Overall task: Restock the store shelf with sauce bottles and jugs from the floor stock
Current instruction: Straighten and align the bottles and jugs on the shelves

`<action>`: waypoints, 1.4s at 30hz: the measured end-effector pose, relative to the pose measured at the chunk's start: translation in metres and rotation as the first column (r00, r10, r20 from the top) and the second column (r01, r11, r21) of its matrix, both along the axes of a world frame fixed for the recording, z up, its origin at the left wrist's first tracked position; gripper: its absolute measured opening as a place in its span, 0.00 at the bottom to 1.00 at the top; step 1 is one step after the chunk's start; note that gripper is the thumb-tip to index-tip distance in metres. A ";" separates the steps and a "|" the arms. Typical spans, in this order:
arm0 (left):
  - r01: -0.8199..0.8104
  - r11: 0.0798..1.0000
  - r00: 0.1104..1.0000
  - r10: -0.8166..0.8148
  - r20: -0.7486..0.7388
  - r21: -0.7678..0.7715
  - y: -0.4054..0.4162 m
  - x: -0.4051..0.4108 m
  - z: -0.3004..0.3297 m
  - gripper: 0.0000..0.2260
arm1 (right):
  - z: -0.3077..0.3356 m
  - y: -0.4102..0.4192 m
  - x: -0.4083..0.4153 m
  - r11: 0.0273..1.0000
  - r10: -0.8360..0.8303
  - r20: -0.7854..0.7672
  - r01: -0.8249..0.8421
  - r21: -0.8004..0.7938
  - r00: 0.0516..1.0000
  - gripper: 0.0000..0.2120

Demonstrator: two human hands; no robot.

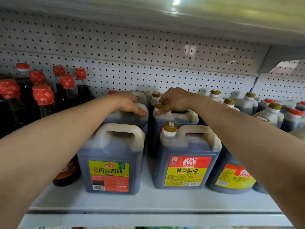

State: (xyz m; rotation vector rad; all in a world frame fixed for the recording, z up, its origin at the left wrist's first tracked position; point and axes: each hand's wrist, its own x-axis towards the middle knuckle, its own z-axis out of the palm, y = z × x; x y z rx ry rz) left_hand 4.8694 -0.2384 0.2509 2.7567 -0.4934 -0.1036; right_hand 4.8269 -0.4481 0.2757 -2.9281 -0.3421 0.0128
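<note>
Both arms are reaching over the front row of the white shelf [148, 202]. The left hand [130, 103] is curling its fingers over the handle of a second-row jug [132, 119]. The right hand [173, 100] is pinching the gold cap [158, 105] of the neighbouring second-row jug [175, 118]. Three labelled jugs are standing in front: one green-labelled [110, 162] and two yellow-labelled [188, 164] [231, 177]. At least six red-capped dark bottles [43, 98] are crowding the left end, and more jugs are filling the right; their exact count is unclear.

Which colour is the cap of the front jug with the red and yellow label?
Gold cap, head view.
</note>
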 end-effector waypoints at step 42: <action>0.086 0.901 0.985 -0.140 -0.097 -0.426 -0.069 -0.128 -0.010 0.10 | -0.019 -0.083 -0.127 0.900 -0.030 -0.073 0.058 0.432 0.997 0.07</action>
